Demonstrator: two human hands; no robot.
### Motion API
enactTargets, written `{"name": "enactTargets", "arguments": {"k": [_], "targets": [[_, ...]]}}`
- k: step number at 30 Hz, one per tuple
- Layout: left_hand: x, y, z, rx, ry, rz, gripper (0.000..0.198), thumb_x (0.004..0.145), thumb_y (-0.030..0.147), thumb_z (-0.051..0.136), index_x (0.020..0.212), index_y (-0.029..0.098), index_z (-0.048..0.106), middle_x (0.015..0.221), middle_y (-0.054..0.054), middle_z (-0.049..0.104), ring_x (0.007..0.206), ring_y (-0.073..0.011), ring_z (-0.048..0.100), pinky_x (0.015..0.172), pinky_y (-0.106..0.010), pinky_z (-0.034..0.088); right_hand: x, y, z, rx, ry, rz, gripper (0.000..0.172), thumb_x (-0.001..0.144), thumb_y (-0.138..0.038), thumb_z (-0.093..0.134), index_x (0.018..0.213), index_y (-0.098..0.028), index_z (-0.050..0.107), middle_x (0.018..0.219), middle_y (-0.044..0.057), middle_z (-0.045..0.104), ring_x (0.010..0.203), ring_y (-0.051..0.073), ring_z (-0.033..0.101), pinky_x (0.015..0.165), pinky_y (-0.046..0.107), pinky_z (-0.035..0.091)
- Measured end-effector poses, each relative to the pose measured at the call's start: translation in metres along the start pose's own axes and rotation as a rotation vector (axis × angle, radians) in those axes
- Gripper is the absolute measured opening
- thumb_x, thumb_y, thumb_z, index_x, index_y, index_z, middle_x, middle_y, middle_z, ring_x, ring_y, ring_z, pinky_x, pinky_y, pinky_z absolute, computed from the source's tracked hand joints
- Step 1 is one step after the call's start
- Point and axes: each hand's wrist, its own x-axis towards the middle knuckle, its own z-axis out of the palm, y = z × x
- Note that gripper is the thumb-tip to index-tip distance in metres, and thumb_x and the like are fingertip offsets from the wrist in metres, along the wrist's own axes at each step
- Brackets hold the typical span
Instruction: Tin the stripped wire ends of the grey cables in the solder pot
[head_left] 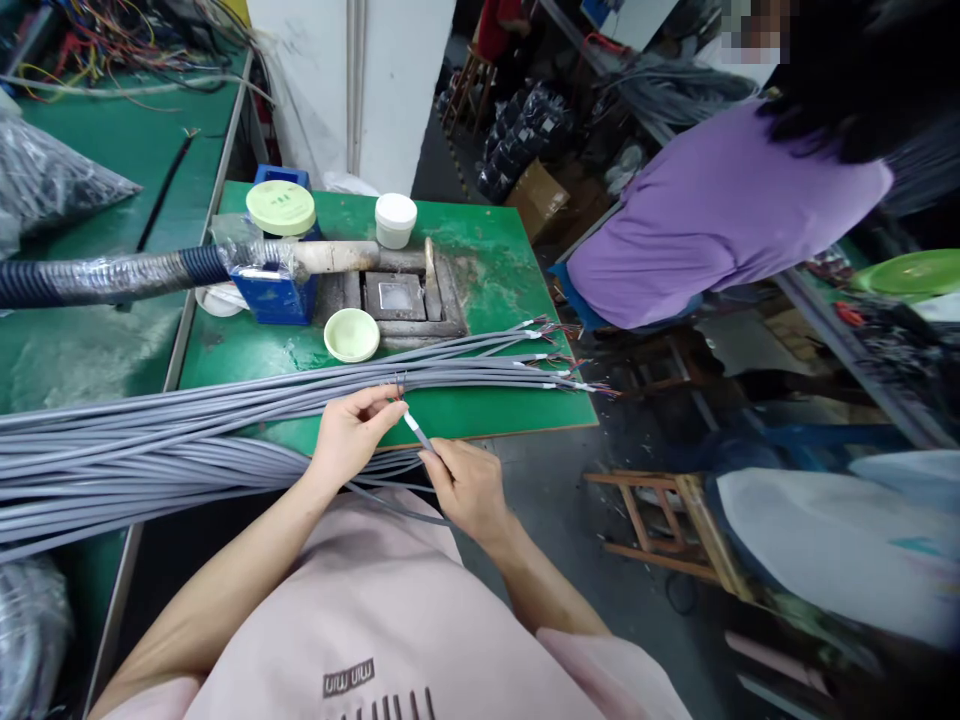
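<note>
My right hand (469, 488) is closed round a grey cable (423, 437) just below its white-banded end. The thumb and fingers of my left hand (352, 430) pinch the thin coloured wires that stick out of that end. Behind my hands, a bundle of grey cables (300, 388) lies across the green table, its stripped ends (566, 380) fanned out at the right edge. More grey cables (225, 465) run lower down on the left. Beyond the bundle are a small pale-green bowl (352, 335) and a metal solder pot (395, 297).
A ribbed hose (112, 278) reaches over a blue box (274, 297) towards the pot. A white tub (395, 220) and a green-lidded tub (281, 207) stand at the back. To the right sits a person in a purple shirt (697, 220), near a wooden stool (660, 520).
</note>
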Motion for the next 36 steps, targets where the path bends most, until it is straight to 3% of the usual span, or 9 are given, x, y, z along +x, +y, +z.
{"name": "enactTargets", "arguments": {"k": [3, 6, 9, 12, 15, 18, 22, 30, 36], "targets": [[0.006, 0.005, -0.004, -0.013, -0.093, -0.049, 0.027, 0.065, 0.034, 0.074, 0.082, 0.014, 0.075, 0.063, -0.002, 0.066, 0.057, -0.0115, 0.055, 0.056, -0.023, 0.046, 0.001, -0.001, -0.002, -0.008, -0.026, 0.024, 0.034, 0.095, -0.03, 0.041, 0.074, -0.016, 0.063, 0.06, 0.005, 0.061, 0.057, 0.013, 0.05, 0.059, 0.027, 0.032], [0.007, 0.011, -0.005, 0.042, -0.171, 0.043, 0.018, 0.067, 0.033, 0.073, 0.063, 0.015, 0.07, 0.071, -0.005, 0.071, 0.066, -0.0155, 0.062, 0.061, -0.025, 0.049, 0.006, -0.004, -0.009, 0.146, -0.102, 0.129, 0.032, 0.093, -0.032, 0.043, 0.074, -0.016, 0.062, 0.063, 0.005, 0.061, 0.061, 0.013, 0.051, 0.061, 0.026, 0.034], [0.0, 0.008, -0.004, 0.285, -0.024, 0.323, 0.01, 0.076, 0.029, 0.069, 0.072, 0.02, 0.073, 0.073, -0.002, 0.072, 0.068, -0.0152, 0.064, 0.068, -0.026, 0.05, 0.016, -0.001, -0.018, 0.637, -0.322, 0.353, 0.025, 0.089, -0.037, 0.049, 0.081, -0.016, 0.06, 0.059, -0.001, 0.057, 0.053, 0.009, 0.05, 0.056, 0.022, 0.038], [-0.005, -0.004, -0.003, 0.424, 0.015, 0.752, 0.014, 0.073, 0.02, 0.072, 0.085, 0.025, 0.075, 0.073, -0.001, 0.072, 0.065, -0.0151, 0.064, 0.066, -0.027, 0.049, 0.027, 0.009, -0.022, 1.249, -0.59, 0.526, 0.03, 0.088, -0.045, 0.051, 0.091, -0.017, 0.057, 0.056, -0.005, 0.057, 0.042, 0.007, 0.048, 0.045, 0.019, 0.037], [-0.008, -0.017, -0.003, 0.478, -0.058, 1.068, 0.022, 0.068, 0.013, 0.076, 0.087, 0.024, 0.074, 0.057, 0.002, 0.065, 0.049, -0.0111, 0.057, 0.053, -0.023, 0.044, 0.036, 0.015, -0.02, 1.588, -0.616, 0.525, 0.033, 0.085, -0.049, 0.055, 0.082, -0.016, 0.054, 0.049, -0.006, 0.054, 0.037, 0.007, 0.043, 0.038, 0.018, 0.032], [-0.011, -0.022, -0.001, 0.522, -0.046, 1.181, 0.025, 0.066, 0.007, 0.076, 0.084, 0.022, 0.073, 0.049, 0.005, 0.057, 0.041, -0.0078, 0.047, 0.045, -0.022, 0.036, 0.04, 0.011, -0.016, 1.744, -0.558, 0.459, 0.03, 0.08, -0.043, 0.065, 0.079, -0.015, 0.057, 0.045, -0.008, 0.049, 0.035, 0.005, 0.035, 0.035, 0.018, 0.025], [-0.02, -0.018, 0.004, 0.329, 0.026, 1.064, 0.026, 0.064, 0.008, 0.077, 0.085, 0.023, 0.072, 0.06, 0.003, 0.062, 0.049, -0.0097, 0.054, 0.049, -0.023, 0.042, 0.042, 0.003, -0.013, 1.813, -0.458, 0.428, 0.024, 0.077, -0.035, 0.069, 0.086, -0.014, 0.062, 0.042, -0.01, 0.046, 0.035, 0.004, 0.033, 0.036, 0.017, 0.024], [-0.022, -0.009, 0.017, -0.015, 0.084, 0.491, 0.007, 0.066, 0.019, 0.074, 0.066, 0.022, 0.068, 0.059, 0.003, 0.06, 0.055, -0.0134, 0.053, 0.051, -0.029, 0.043, 0.049, -0.001, -0.023, 1.486, -0.24, 0.425, 0.032, 0.069, -0.04, 0.077, 0.083, -0.016, 0.061, 0.064, -0.004, 0.062, 0.056, 0.007, 0.058, 0.052, 0.018, 0.046], [-0.021, 0.007, 0.016, 0.093, 0.093, 0.411, 0.017, 0.066, 0.035, 0.074, 0.064, 0.021, 0.066, 0.056, 0.002, 0.058, 0.055, -0.0153, 0.054, 0.052, -0.032, 0.046, 0.06, 0.001, -0.031, 1.369, -0.294, 0.295, 0.019, 0.079, -0.03, 0.069, 0.082, -0.016, 0.058, 0.066, -0.004, 0.06, 0.061, 0.007, 0.057, 0.057, 0.019, 0.048]]}}
